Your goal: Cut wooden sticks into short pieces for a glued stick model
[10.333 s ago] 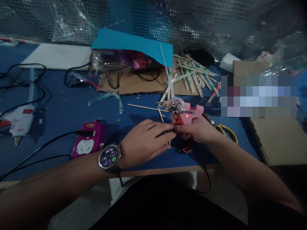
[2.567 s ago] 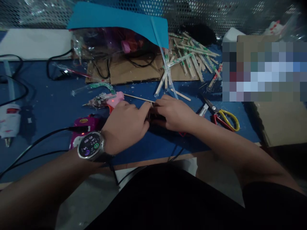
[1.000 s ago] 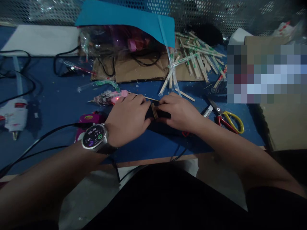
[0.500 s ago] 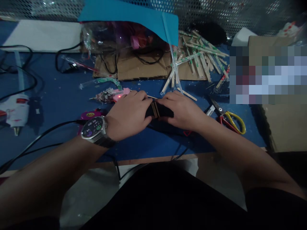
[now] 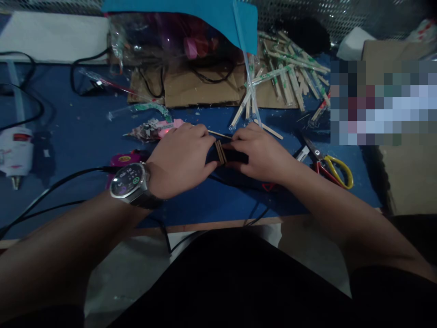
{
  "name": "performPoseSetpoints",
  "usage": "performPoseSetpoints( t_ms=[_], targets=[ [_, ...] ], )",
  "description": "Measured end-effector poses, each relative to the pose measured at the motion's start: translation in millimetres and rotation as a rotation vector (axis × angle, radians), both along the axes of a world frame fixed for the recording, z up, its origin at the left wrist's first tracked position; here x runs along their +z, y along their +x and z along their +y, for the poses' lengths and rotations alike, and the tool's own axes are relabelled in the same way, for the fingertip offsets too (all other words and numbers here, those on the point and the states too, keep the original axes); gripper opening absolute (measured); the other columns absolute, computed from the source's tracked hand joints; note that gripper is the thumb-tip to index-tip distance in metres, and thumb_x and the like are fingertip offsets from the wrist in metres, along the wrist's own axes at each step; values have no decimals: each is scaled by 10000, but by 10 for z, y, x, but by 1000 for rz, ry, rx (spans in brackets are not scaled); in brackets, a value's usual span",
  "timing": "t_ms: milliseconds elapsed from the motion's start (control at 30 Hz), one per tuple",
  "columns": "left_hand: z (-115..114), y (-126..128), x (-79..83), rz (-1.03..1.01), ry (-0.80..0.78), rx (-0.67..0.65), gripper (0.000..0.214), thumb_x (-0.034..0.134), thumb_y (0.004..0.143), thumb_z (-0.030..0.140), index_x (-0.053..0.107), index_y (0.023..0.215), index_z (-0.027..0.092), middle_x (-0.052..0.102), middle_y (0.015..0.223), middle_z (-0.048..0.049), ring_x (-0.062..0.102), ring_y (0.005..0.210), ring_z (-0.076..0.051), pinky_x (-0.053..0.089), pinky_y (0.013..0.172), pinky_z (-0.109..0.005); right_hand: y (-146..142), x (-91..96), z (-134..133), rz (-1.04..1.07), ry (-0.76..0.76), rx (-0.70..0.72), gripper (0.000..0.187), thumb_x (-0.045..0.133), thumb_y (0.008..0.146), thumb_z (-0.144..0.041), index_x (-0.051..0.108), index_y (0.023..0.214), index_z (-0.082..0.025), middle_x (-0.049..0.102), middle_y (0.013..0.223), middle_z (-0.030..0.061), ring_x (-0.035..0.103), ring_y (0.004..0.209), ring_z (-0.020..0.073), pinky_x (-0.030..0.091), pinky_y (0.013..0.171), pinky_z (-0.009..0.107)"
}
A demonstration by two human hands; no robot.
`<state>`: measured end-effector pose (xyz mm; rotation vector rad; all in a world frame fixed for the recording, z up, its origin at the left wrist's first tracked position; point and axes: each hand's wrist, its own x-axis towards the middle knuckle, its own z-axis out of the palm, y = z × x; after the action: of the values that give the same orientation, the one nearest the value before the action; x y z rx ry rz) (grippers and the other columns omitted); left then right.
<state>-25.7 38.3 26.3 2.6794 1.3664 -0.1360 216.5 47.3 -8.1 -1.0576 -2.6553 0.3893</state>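
Note:
Between my two hands, low over the blue table, is a small stack of short wooden sticks [image 5: 220, 152], seen edge-on. My left hand [image 5: 182, 159], below a wristwatch [image 5: 128, 182], pinches the stack from the left with thumb and fingers. From the right, my right hand [image 5: 261, 152] presses on it with its fingertips. The far ends of the sticks are partly hidden by the fingers. Just beyond the left hand lies a pink tool [image 5: 169, 130] with a glowing red light. A loose thin stick [image 5: 218, 133] lies behind the hands.
Scissors [image 5: 329, 168] and a cutter knife [image 5: 302, 154] lie right of my right hand. A white glue gun [image 5: 16, 148] stands at the left, with black cables nearby. Wrapped wooden sticks [image 5: 290, 68] are heaped on cardboard [image 5: 201, 86] at the back. A cardboard box [image 5: 409, 182] is at right.
The view has shifted slightly, so the tabletop things appear a little higher. Both hands keep hold of the sticks, with only small movement of the fingers.

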Motion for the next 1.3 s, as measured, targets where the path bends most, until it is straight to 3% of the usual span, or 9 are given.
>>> performPoseSetpoints(
  t_ms=[467, 667, 800, 900, 1067, 1300],
  targets=[
    [-9, -4, 2, -17, -9, 4, 423, 652, 1024, 424, 757, 1313, 133, 708, 1254, -174, 671, 1275, -427, 555, 1107, -593, 19, 29, -6, 6, -50, 16, 368, 744, 1012, -390, 853, 1268, -149, 713, 1140, 143, 582, 1068, 330, 478, 1001, 484],
    [12, -28, -32, -34, -3, -3, 375, 668, 1012, 445, 764, 1280, 200, 715, 1229, -156, 671, 1247, -422, 570, 1072, -595, 27, 103, -9, 0, -65, 4, 362, 709, 1016, -365, 848, 1278, -158, 736, 1162, 154, 604, 1111, 356, 489, 1021, 514],
    [6, -38, -32, -59, -14, -10, 451, 683, 1018, 452, 734, 1372, 178, 719, 1266, -169, 664, 1275, -429, 557, 1106, -604, 113, 197, 31, -33, -25, -65, 379, 571, 1091, -282, 840, 1324, -153, 766, 1174, 162, 634, 1131, 355, 487, 1056, 521],
    [-27, -25, -19, -62, -8, 4, 523, 682, 1035, 451, 687, 1438, 117, 701, 1313, -199, 651, 1299, -449, 558, 1117, -607, 168, 251, 55, -152, 2, -195, 365, 580, 1104, -304, 861, 1273, -143, 787, 1165, 174, 655, 1156, 363, 495, 1055, 515],
    [-97, 10, -30, -106, 12, 21, 566, 590, 1057, 281, 556, 1574, 54, 608, 1526, -264, 598, 1432, -457, 536, 1180, -609, 136, 255, 42, -306, -14, -353, 253, 679, 1055, -320, 892, 1092, -188, 840, 1111, 134, 712, 1108, 338, 521, 926, 452],
    [-123, 25, -62, -123, 18, -2, 548, 511, 1067, 239, 551, 1567, 19, 601, 1532, -293, 579, 1465, -465, 523, 1201, -633, 85, 231, 29, -286, -6, -394, 247, 611, 1027, -275, 845, 1017, -197, 830, 1084, 119, 729, 951, 279, 453, 726, 387]
  ],
)
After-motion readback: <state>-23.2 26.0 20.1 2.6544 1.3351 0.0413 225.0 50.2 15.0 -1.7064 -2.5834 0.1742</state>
